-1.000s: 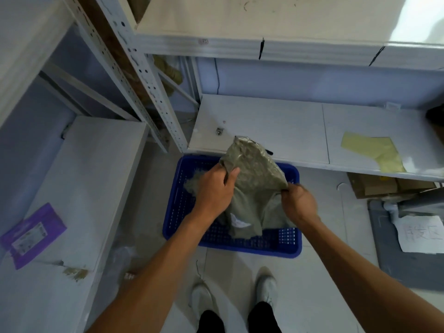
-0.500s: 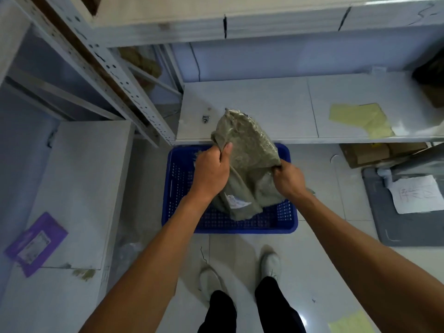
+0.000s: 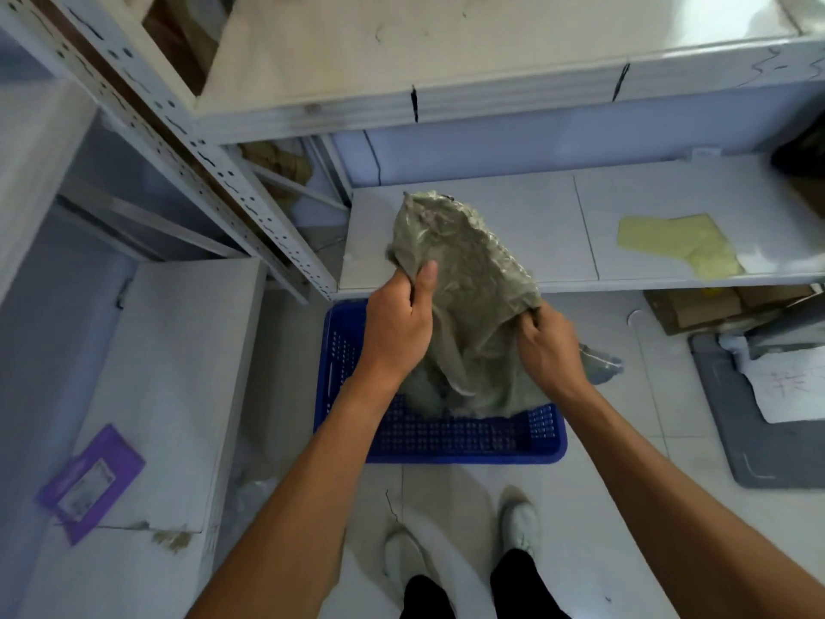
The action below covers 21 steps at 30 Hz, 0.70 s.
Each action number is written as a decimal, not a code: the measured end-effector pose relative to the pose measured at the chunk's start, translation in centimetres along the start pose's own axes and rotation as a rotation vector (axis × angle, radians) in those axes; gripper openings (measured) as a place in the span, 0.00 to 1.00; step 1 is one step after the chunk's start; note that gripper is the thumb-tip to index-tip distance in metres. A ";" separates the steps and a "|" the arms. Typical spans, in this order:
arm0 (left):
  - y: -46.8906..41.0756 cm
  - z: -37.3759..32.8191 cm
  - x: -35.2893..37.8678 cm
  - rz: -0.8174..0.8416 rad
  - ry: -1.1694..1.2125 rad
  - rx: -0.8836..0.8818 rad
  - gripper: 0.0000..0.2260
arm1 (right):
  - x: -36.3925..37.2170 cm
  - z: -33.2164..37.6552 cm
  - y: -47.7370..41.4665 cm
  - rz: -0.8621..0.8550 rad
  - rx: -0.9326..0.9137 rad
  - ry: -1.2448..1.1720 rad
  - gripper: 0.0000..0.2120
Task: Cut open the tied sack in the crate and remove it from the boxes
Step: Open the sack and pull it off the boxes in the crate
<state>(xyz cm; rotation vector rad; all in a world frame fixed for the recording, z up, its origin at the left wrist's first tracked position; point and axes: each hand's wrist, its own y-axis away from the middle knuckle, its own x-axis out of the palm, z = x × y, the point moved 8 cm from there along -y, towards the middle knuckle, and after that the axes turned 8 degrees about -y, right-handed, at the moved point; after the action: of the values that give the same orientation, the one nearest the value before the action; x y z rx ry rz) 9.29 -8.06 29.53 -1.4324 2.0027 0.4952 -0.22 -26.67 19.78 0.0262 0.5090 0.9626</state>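
Observation:
A grey-green woven sack (image 3: 464, 279) hangs crumpled above the blue perforated crate (image 3: 446, 440) on the floor. My left hand (image 3: 395, 323) grips the sack's left edge, thumb up against the fabric. My right hand (image 3: 547, 346) pinches the sack's right edge lower down. The sack's upper end rises in front of the low shelf; its lower end still reaches into the crate. The sack and my hands hide what lies inside the crate.
A low white shelf (image 3: 558, 234) behind the crate carries a yellow sheet (image 3: 674, 245). A perforated metal upright (image 3: 210, 163) slants at the left. A purple packet (image 3: 91, 482) lies on the left board. Cardboard (image 3: 701, 308), a grey mat (image 3: 754, 422) and my feet (image 3: 460, 542) are on the floor.
Both hands have lifted the sack higher out of the crate, and more of it now hangs in front of the shelf. My view has shifted slightly.

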 end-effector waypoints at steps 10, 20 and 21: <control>-0.4 -0.8 -1.5 0.036 -0.020 -0.017 0.15 | 0.3 2.0 0.8 0.057 0.036 -0.001 0.14; -0.3 -2.9 -4.2 -0.046 0.069 0.007 0.18 | 0.1 5.5 0.3 0.087 0.016 -0.181 0.17; -0.4 -3.2 -4.7 -0.050 0.073 0.026 0.17 | 0.2 5.9 0.3 0.095 0.014 -0.168 0.17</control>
<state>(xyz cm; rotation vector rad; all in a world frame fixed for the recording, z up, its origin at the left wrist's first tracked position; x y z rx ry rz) 9.80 -6.87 35.03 -1.5010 2.0173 0.3992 2.15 -25.23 24.95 0.1438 0.3615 1.0392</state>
